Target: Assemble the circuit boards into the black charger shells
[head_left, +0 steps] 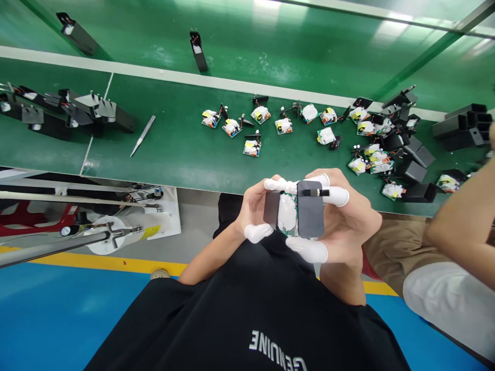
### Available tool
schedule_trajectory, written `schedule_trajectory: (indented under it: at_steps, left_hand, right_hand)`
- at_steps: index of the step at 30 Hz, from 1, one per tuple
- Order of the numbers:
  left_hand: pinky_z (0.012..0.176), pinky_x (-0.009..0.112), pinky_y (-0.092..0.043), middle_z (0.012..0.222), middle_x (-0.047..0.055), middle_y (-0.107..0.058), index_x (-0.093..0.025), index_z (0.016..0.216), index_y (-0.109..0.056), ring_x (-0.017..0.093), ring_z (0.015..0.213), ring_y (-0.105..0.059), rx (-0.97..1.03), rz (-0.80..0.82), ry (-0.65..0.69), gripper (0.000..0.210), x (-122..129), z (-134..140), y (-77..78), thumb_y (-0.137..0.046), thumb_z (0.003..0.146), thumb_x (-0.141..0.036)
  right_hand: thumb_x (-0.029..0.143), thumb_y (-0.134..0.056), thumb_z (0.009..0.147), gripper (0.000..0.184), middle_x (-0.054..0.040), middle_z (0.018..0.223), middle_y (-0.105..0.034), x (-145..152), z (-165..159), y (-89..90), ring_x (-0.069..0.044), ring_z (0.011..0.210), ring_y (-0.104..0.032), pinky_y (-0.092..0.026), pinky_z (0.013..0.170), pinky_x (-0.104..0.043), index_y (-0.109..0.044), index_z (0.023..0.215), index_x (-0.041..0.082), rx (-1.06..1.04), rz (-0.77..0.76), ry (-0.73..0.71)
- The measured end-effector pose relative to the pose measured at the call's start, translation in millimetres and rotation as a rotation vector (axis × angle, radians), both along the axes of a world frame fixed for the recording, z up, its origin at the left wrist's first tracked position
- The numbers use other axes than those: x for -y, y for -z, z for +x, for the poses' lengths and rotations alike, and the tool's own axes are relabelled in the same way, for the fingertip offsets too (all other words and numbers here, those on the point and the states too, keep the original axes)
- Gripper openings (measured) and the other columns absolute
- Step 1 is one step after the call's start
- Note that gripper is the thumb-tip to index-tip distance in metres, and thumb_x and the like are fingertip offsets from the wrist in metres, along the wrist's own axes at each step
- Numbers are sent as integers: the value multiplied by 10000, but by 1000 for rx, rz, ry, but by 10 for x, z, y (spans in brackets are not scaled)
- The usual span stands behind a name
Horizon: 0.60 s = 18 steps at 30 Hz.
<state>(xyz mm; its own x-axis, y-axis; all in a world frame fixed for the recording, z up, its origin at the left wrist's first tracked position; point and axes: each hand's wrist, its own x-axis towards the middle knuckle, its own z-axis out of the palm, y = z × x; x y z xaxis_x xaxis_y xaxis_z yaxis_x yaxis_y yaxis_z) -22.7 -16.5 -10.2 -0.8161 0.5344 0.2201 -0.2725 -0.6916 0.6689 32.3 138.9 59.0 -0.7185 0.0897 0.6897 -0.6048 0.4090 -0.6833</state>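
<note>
In front of my chest, both hands hold parts of one small device. My left hand [253, 214], with white finger cots, grips a black plastic housing [271, 208] by its sides. My right hand [338, 221], also in finger cots, pinches a flat black end cover [311, 216] with a short black part standing on it. Between housing and cover shows a circuit board [288, 212] with white potting compound, seemingly partly inside the housing. Whether the cover is joined to the board is hidden.
Several loose circuit boards [284, 125] lie along the green bench [174, 149]. A metal file [143, 136] rests at left, near a row of black housings [50, 121]. More stacked housings [462, 126] stand at right. A co-worker's arm [464, 206] reaches in there.
</note>
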Motion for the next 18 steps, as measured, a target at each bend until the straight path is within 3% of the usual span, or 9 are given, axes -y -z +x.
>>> schedule_trajectory:
  at_steps: [5, 11, 18]
  left_hand:
    - [849, 437, -595, 942, 32, -568, -223, 998, -718, 227, 856, -598, -1, -56, 6, 664, 6, 15, 55, -993, 453, -484]
    - [964, 504, -610, 1069, 78, -646, -242, 1139, -696, 302, 1010, -688, 63, -123, -71, 742, 7, 151, 8, -990, 597, -654]
    - [896, 390, -604, 1080, 63, -625, -231, 1145, -718, 235, 972, -642, 16, -104, -89, 667, 10, 167, -47, -970, 646, -594]
  right_hand:
    - [430, -1040, 670, 879, -47, 1049, -823, 1, -3, -41, -332, 797, -707, -559, 677, -566, -715, 1487, 421, -4, -8, -11]
    - [407, -1051, 652, 833, -58, 1054, -823, -25, 19, 52, -300, 784, -739, -613, 629, -501, -748, 1428, 380, 28, -68, -33]
    - [394, -1050, 669, 858, -89, 1106, -839, -67, 43, 125, -312, 806, -759, -644, 604, -501, -739, 1467, 363, 37, -71, -62]
